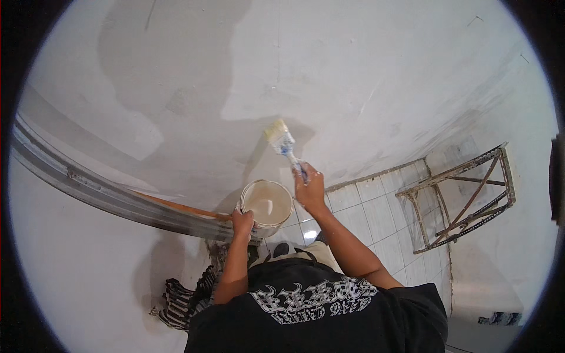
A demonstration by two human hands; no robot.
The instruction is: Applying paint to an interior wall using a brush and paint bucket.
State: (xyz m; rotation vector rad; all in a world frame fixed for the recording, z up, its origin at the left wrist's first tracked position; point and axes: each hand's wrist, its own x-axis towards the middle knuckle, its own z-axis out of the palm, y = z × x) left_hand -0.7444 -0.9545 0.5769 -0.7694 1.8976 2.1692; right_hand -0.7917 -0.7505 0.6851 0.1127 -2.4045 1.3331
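My right hand (310, 187) is closed around the handle of a paint-spattered paintbrush (282, 140), whose pale yellow bristles point up and left at the wall (326, 88). Whether the bristles touch the wall I cannot tell. Below and left of the brush, my left hand (243, 224) grips the left side of a round plastic bucket (267, 204), thumb near the rim. Whitish liquid shows inside it. Darker grey patches lie on the wall above and left of the brush.
A rusty metal angle-iron frame (463, 198) stands on the right, on the tiled floor (353, 212). A grey metal door frame or track (110, 189) curves along the left, with an orange-brown strip (176, 205) beside it. Striped cloth (178, 304) hangs at lower left.
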